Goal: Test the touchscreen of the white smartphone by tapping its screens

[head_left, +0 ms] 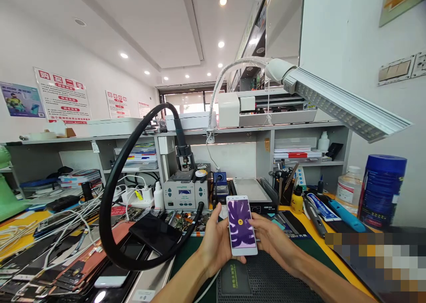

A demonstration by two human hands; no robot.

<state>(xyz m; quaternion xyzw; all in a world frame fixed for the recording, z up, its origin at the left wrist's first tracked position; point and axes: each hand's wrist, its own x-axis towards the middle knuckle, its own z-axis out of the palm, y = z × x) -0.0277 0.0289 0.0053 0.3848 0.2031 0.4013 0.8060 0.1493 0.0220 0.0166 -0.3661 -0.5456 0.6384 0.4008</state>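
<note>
A white smartphone (240, 225) with a lit purple screen and a small yellow emblem is held up over the bench, facing me. My left hand (214, 238) wraps its left side and lower back, the thumb standing up beside the edge. From the other side, my right hand (271, 236) grips the phone's right edge, fingers at the screen's rim and behind it. The fingers behind the phone are partly hidden. Under my hands lies a black perforated mat (269, 281) with a dark grey pad (234, 278) on it.
A hot-air station (185, 194) with a looping black hose (108, 196) stands ahead on the left. Phone parts and screens (76, 267) pile up at left. At right are a tool holder (282, 183), a yellow bottle (297, 201) and a blue-lidded canister (382, 190). A lamp (349, 103) hangs overhead.
</note>
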